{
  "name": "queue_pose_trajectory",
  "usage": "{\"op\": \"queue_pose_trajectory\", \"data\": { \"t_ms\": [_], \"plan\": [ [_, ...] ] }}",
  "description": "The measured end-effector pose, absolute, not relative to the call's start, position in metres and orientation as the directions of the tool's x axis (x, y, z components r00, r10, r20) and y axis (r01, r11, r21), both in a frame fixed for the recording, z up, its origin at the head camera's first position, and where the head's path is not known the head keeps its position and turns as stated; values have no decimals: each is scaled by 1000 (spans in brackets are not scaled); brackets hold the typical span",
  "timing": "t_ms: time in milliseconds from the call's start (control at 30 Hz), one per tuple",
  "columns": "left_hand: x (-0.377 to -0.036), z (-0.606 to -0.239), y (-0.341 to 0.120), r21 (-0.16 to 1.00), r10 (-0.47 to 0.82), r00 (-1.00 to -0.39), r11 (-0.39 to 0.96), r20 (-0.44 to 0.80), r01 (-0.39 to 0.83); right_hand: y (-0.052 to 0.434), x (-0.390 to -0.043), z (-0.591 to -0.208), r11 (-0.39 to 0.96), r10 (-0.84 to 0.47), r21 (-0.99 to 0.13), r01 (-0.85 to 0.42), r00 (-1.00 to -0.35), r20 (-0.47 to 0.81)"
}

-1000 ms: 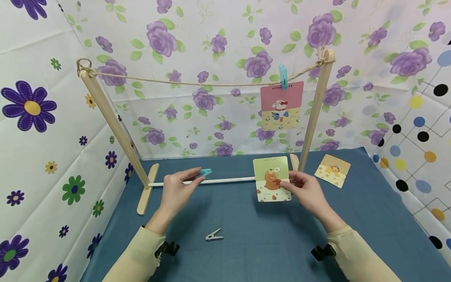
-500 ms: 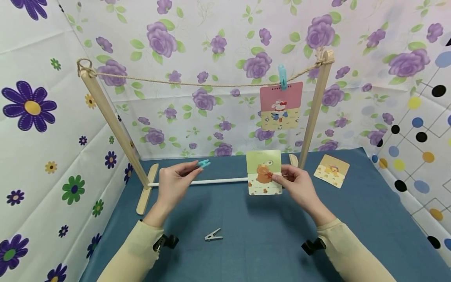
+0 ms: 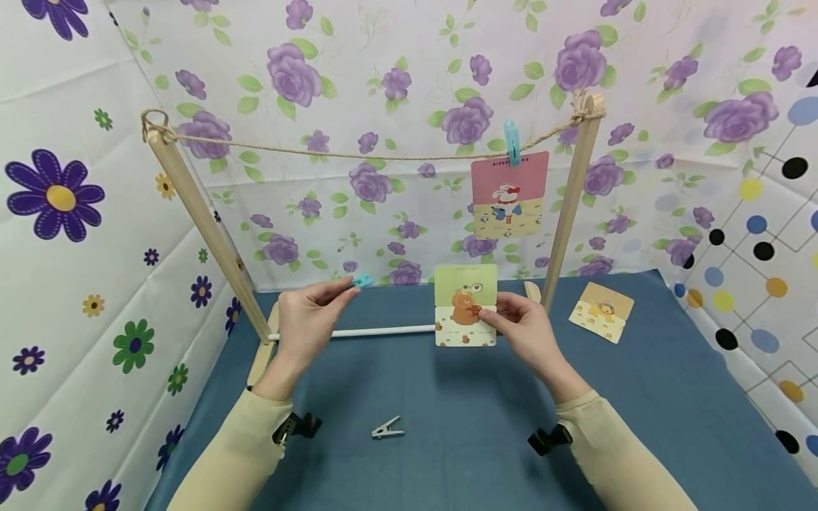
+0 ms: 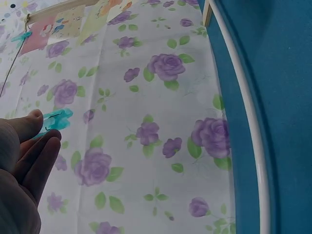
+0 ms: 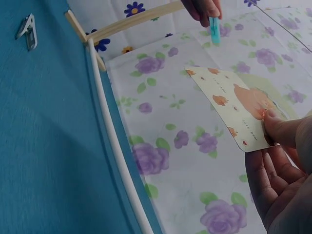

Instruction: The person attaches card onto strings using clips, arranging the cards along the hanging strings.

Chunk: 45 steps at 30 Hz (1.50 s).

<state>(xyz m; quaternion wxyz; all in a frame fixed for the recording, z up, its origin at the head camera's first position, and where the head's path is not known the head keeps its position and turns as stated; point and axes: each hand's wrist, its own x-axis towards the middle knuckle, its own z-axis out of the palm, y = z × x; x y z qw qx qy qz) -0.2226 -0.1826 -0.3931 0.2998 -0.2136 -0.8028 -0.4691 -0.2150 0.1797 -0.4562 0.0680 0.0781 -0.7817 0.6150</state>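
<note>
1. Left hand (image 3: pixel 305 323) raised over the left part of the table (image 3: pixel 460 419), grip pinching a teal peg (image 3: pixel 363 279) between thumb and fingertips.
2. Peg pointing right and a little up, held in the air in front of the floral backdrop (image 3: pixel 383 213), well below the string (image 3: pixel 358 152).
3. Seen from the left wrist: same peg (image 4: pixel 54 121) held at the tips of thumb and fingers (image 4: pixel 34 156), floral cloth behind.
4. Right hand (image 3: pixel 527 330) holding a bear card (image 3: pixel 466 315) upright by its right edge, grip pinching it between thumb in front and fingers behind.
5. Card green on top, white below, with a brown bear in the middle; held above the white rod (image 3: pixel 358 331) at the foot of the wooden rack (image 3: pixel 204 220).
6. Seen from the right wrist: card (image 5: pixel 234 105) tilted, thumb on its near corner, other fingers (image 5: pixel 273 180) curled beneath.
7. Hands apart, peg and card not touching.
8. Pink card (image 3: pixel 509 193) hanging from the string near the right post, clipped by a blue peg (image 3: pixel 511 142).
9. Lion card (image 3: pixel 601 311) lying flat on the table, right of the rack.
10. White peg (image 3: pixel 387 429) lying on the table between the two forearms.
</note>
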Motion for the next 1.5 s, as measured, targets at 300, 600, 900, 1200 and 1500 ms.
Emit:
{"op": "queue_pose_trajectory", "data": {
  "t_ms": [300, 600, 900, 1200, 1500],
  "plan": [
    [-226, -369, -178, 612, 64, -698, 428, 713, 665, 169, -222, -447, 177, -54, -963, -201, -979, 195],
    [-230, -351, -174, 572, 85, -655, 410, 751, 710, 160, -230, -439, 152, -56, -965, -215, -976, 209],
    [-233, -335, -169, 536, 110, -622, 407, 775, 740, 152, -237, -433, 226, -41, -950, -217, -976, 213],
    [-234, -327, -168, 532, 107, -614, 400, 782, 747, 145, -241, -430, 241, -53, -942, -233, -972, 227],
    [-235, -314, -169, 506, 117, -606, 439, 787, 742, 140, -245, -421, 221, -27, -954, -204, -979, 203]
  ]
}}
